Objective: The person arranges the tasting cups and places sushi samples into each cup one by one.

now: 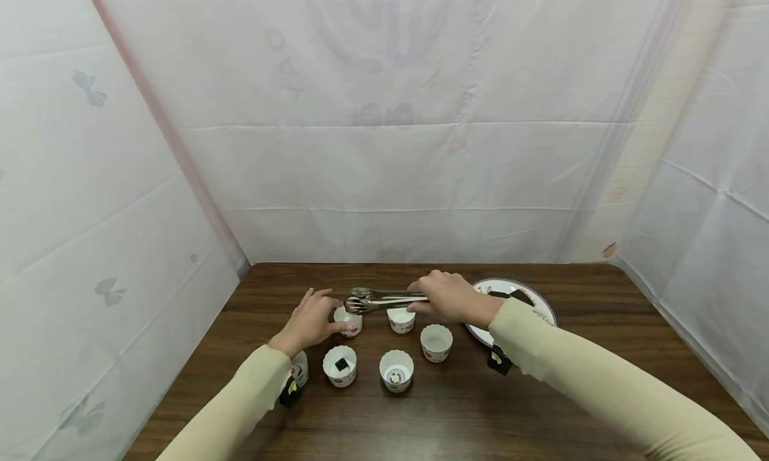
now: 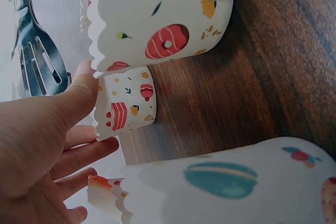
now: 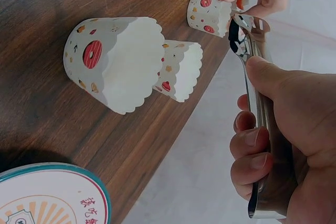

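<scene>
My left hand [image 1: 309, 321] holds a scalloped white paper baking cup [image 1: 350, 324] in the back row, thumb on the near side of the rim and fingers around the far side. The cup's cake print [image 2: 119, 116] shows in the left wrist view. In my right hand [image 1: 447, 297] is a pair of metal tongs [image 3: 262, 108], fingers wrapped around both arms. The slotted tong heads [image 1: 358, 302] hover over the held cup's rim. Whether anything sits between them cannot be told.
More paper cups stand nearby: one with a dark square piece [image 1: 342, 365], one with a small pale piece [image 1: 394, 377], and others at back [image 1: 402, 321] and right [image 1: 436, 344]. A blue-rimmed plate [image 1: 545, 309] with dark pieces lies at right, partly behind my right forearm.
</scene>
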Motion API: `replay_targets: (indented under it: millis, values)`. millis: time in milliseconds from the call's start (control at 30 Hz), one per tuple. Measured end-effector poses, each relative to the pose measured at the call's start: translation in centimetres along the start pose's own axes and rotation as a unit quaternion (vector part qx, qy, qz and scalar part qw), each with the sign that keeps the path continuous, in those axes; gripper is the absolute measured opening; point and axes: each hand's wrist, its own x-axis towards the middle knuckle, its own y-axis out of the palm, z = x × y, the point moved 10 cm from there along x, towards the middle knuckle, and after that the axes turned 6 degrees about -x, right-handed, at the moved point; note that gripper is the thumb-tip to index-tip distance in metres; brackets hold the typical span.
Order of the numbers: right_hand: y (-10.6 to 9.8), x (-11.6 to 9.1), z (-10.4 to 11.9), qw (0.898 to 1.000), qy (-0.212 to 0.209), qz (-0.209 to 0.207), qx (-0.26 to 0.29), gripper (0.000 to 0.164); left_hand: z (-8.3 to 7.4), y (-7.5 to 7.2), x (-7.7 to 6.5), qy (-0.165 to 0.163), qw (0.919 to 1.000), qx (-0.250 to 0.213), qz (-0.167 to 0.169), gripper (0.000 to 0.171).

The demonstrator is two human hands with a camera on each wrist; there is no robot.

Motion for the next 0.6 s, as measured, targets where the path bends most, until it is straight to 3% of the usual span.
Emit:
replay_targets:
  millis: [600]
  values:
    - [0.43,0.21,0.25,1.000,-0.002,0.002,0.001,0.043,-0.38,-0.02,0.06,-0.004,0.9999,0.015,-0.001,0.047]
